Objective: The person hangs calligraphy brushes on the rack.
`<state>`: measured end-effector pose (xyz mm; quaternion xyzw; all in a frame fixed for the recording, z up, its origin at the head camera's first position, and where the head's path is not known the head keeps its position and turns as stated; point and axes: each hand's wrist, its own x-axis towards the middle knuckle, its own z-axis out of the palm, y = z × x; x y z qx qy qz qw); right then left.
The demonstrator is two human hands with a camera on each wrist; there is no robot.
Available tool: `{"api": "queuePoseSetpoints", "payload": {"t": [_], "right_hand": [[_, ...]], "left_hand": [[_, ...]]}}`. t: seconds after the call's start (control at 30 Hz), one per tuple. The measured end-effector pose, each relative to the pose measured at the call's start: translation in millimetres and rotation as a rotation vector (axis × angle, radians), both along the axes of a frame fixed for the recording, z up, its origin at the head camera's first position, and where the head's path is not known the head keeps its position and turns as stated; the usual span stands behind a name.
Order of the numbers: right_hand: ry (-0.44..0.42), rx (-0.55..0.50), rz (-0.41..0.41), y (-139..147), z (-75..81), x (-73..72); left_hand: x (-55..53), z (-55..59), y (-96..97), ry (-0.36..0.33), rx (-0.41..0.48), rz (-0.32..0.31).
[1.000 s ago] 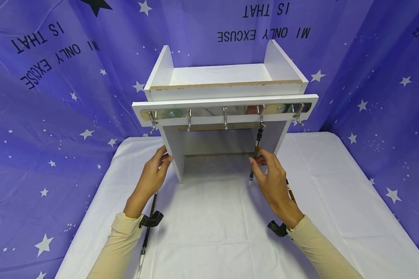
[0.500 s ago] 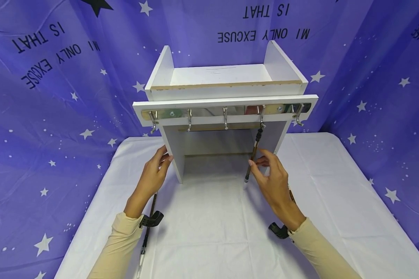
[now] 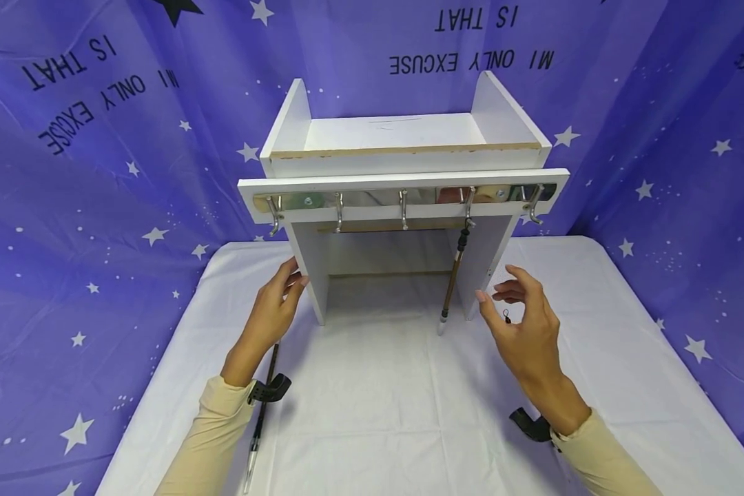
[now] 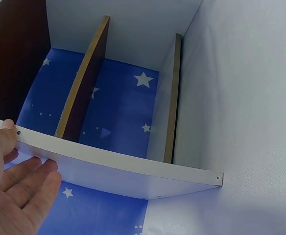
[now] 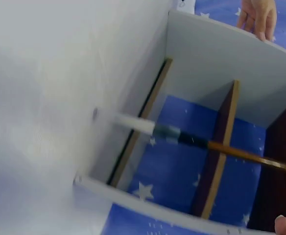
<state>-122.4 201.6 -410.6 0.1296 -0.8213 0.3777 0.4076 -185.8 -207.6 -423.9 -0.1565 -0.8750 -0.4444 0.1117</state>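
A calligraphy brush [image 3: 452, 279] with a brown handle and white tip hangs by its top from a hook on the white shelf [image 3: 403, 165]. In the right wrist view the brush [image 5: 241, 154] slants across the shelf's lower opening. My right hand [image 3: 527, 331] is apart from it, fingers loosely bent and holding nothing, just right of the shelf's right side panel. My left hand [image 3: 269, 313] grips the front edge of the left side panel [image 4: 118, 159], thumb on one face and fingers on the other. Another brush [image 3: 262, 413] lies on the table, partly hidden under my left forearm.
Metal hooks [image 3: 403, 209] line the rail on the shelf's front; the other hooks carry nothing. A small black loop [image 3: 506, 316] shows on the white cloth [image 3: 359, 413] behind my right hand. A purple star-print curtain [image 3: 124, 207] surrounds the table.
My right hand has let go of the brush and moved right, away from it. The brush now hangs from the hook on its own. My left hand has stayed on the panel.
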Motion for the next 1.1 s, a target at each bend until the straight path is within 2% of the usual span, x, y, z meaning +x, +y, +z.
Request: {"api": "queuePoseSetpoints", "payload": {"t": [0.2,0.37,0.77,0.97,1.1], "right_hand": [[0.022,0.024,-0.073,27,10.9,11.1],[-0.007,0.045,-0.113,48,8.3,15.6],[-0.283,0.157,-0.22,87,-20.2,28.6],[-0.35,0.213,-0.253,99,-34.2,32.1],[-0.385,0.254,-0.246,102,-45.7,33.3]], "left_hand": [[-0.3,-0.1,-0.3,0.012,0.004,-0.004],[-1.1,-0.3,0.0,0.02,0.004,-0.001],[-2.4,-0.4,-1.0,0.035,0.012,-0.017],[-2.7,-0.9,-0.5,0.037,0.016,-0.024],[-2.5,-2.4,-1.4,0.028,0.015,-0.019]]}}
